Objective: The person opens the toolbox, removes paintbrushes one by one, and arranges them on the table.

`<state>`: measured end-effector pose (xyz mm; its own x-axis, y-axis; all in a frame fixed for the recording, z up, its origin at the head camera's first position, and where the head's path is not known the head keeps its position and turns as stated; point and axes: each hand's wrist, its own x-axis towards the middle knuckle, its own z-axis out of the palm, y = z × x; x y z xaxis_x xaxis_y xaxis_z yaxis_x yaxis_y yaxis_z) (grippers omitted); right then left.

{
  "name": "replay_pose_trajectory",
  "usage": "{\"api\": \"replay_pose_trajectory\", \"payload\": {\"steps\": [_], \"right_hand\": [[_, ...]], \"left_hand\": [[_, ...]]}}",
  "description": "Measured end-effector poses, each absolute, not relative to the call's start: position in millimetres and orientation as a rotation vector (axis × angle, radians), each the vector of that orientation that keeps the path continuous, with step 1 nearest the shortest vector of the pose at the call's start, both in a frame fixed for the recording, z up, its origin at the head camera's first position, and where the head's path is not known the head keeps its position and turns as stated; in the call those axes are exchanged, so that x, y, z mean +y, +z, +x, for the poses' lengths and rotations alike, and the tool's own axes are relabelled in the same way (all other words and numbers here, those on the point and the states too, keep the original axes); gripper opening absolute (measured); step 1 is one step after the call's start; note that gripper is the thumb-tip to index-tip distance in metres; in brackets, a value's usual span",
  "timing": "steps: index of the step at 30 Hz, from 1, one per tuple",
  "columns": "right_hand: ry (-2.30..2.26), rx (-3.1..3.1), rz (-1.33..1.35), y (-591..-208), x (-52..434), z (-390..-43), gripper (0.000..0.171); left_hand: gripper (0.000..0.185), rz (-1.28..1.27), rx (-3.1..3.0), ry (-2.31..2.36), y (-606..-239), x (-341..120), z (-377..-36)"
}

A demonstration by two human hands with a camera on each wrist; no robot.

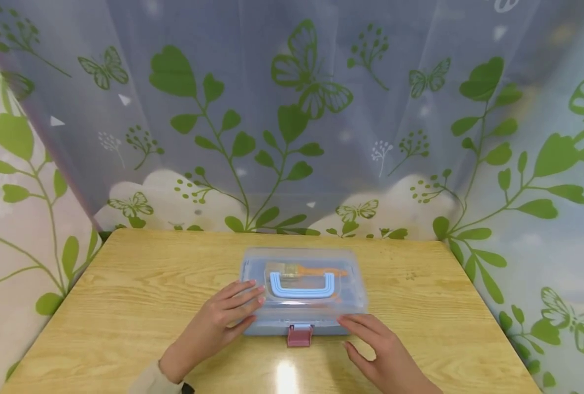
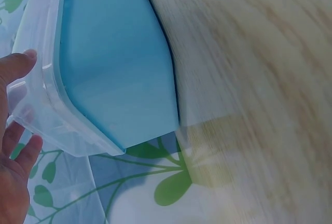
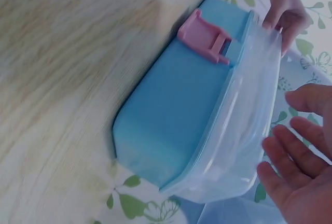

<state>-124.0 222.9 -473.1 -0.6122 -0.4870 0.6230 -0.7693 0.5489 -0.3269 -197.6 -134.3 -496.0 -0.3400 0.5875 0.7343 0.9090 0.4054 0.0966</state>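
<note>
1. One box [image 1: 267, 328], blue below with a clear lid [image 1: 353, 290] down on it, sat on the table [image 1: 149, 284]; 12 o'clock pointed away from the person.
2. Left hand [image 1: 227, 309]: it lay at the box's 8 o'clock, fingertips on the lid's 9 o'clock side. Its fingers were lightly spread, the thumb well apart from them, so that the lid's near-left corner came between thumb and fingers. How hard they pressed could not be told.
3. Right hand [image 1: 377, 347]: it lay at the box's 4 o'clock, fingers relaxed and slightly spread in the right wrist view, thumb standing apart. The lid's near-right corner was right at its fingertips, toward the hand's 10 o'clock; whether they touched could not be told.
4. The handle [image 1: 301, 293] lay on the lid, its bar toward 6 o'clock, near the left fingertips at their 3 o'clock.
5. Under the lid, a brush [image 1: 316, 270] pointed its bristles to 9 o'clock and its orange end to 3.
6. The pink latch [image 1: 299, 336], at the box's 6 o'clock, stood out from the front wall, between the hands and apart from both.
7. A leaf-print curtain [image 1: 252, 49] hung at 12 o'clock.
</note>
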Motion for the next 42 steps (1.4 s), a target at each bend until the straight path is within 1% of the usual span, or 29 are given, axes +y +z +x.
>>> {"api": "replay_pose_trajectory", "payload": {"steps": [2, 6, 11, 13, 20, 22, 25, 31, 36, 38, 42], "right_hand": [[0.834, -2.247, 1.045, -475, 224, -128, 0.045], [0.858, -2.107, 1.085, -481, 227, -134, 0.043], [0.862, -2.025, 1.06, -487, 230, -143, 0.047], [0.842, -2.045, 1.04, -488, 231, -146, 0.05], [0.858, -2.174, 0.943, -498, 236, -149, 0.061], [0.893, -2.192, 0.918, -499, 236, -149, 0.063], [0.924, -2.196, 0.892, -501, 237, -151, 0.062], [0.955, -2.153, 0.872, -508, 237, -154, 0.057], [0.987, -2.173, 0.831, -511, 239, -157, 0.055], [1.007, -2.197, 0.797, -511, 241, -158, 0.059], [1.072, -2.244, 0.729, -511, 243, -158, 0.073]], "left_hand": [[0.04, -1.271, -2.048, -0.677, -496, -134, -198], [0.038, -1.282, -2.035, -0.681, -497, -134, -197], [0.043, -1.277, -2.035, -0.686, -496, -133, -197], [0.046, -1.273, -2.04, -0.687, -496, -134, -198], [0.041, -1.274, -2.035, -0.695, -497, -134, -195], [0.042, -1.273, -2.034, -0.688, -497, -134, -196], [0.043, -1.27, -2.045, -0.685, -497, -134, -197], [0.037, -1.273, -2.027, -0.683, -500, -135, -196], [0.04, -1.261, -2.033, -0.683, -500, -135, -197], [0.039, -1.26, -2.035, -0.682, -500, -134, -197], [0.035, -1.263, -2.027, -0.682, -499, -134, -198]]}}
